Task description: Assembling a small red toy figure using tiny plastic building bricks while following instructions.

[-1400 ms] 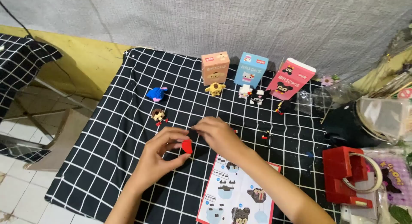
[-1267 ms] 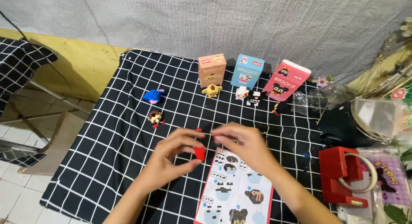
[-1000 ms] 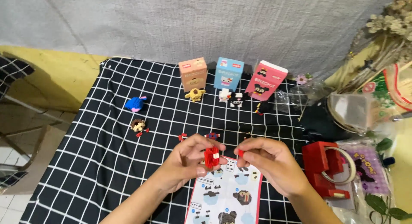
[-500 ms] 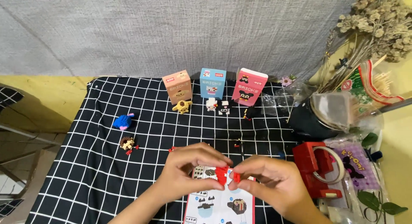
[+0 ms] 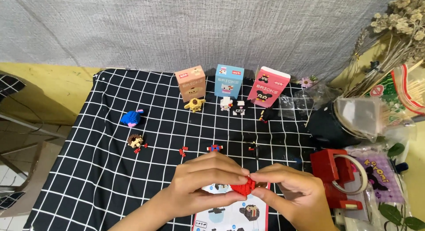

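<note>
Since the earlier frame your view had tilted up and your hands had drawn closer, so the bench (image 5: 110, 178) with its black checked cloth sat lower. Three upright boxes, tan (image 5: 191, 82), blue (image 5: 229, 80) and pink (image 5: 268, 86), stood shut at the back; I could not tell what they held. Finished small figures stood before them, and a blue one (image 5: 131, 118) lay apart at the left. Your left hand (image 5: 208, 183) and right hand (image 5: 290, 192) were both closed on the red brick build (image 5: 242, 187), fingertips pinching it above the instruction sheet (image 5: 234, 213). It looked only partly built, with loose pieces (image 5: 183, 150) unused nearby.
</note>
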